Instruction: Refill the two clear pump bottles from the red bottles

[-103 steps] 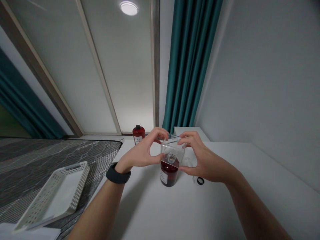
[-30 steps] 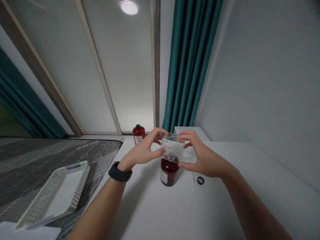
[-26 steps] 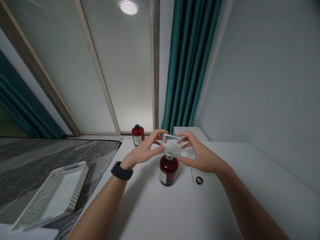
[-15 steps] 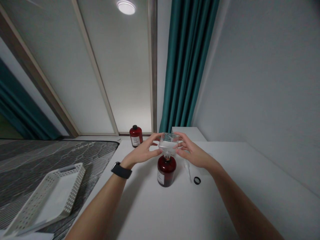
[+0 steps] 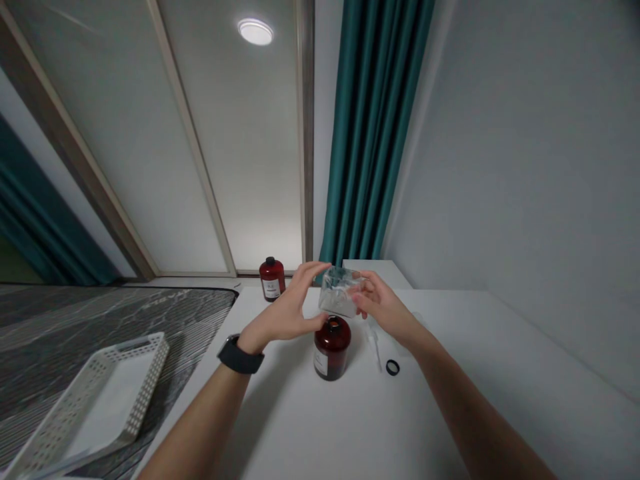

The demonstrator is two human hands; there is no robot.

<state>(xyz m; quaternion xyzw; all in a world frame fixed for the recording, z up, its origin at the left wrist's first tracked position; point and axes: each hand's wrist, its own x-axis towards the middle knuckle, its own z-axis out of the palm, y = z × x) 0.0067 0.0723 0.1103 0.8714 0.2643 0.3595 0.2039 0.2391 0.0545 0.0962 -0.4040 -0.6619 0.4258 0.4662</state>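
Observation:
A small clear glass bottle (image 5: 340, 293) with a square body is held tilted in the air above a dark red bottle (image 5: 333, 343). My right hand (image 5: 383, 303) is closed around its right side, with the fingers behind and the thumb in front. My left hand (image 5: 293, 310), thumb and fingers curved wide, has its tips at the upper and lower left edges of the glass. The dark red bottle stands upright on the white table (image 5: 300, 427), its mouth uncapped and a white label on its front. Where the glass bottle's neck points I cannot tell.
Another dark red bottle (image 5: 271, 280) with a black cap stands at the table's far left. A black ring (image 5: 393, 367) and a thin clear plastic piece (image 5: 375, 347) lie right of the near bottle. A white perforated basket (image 5: 100, 400) sits lower left on grey fabric.
The glass bottle has come up off the red bottle's mouth, where it stood neck down, and has tilted. My left hand's grip has widened; my right hand has turned with the glass.

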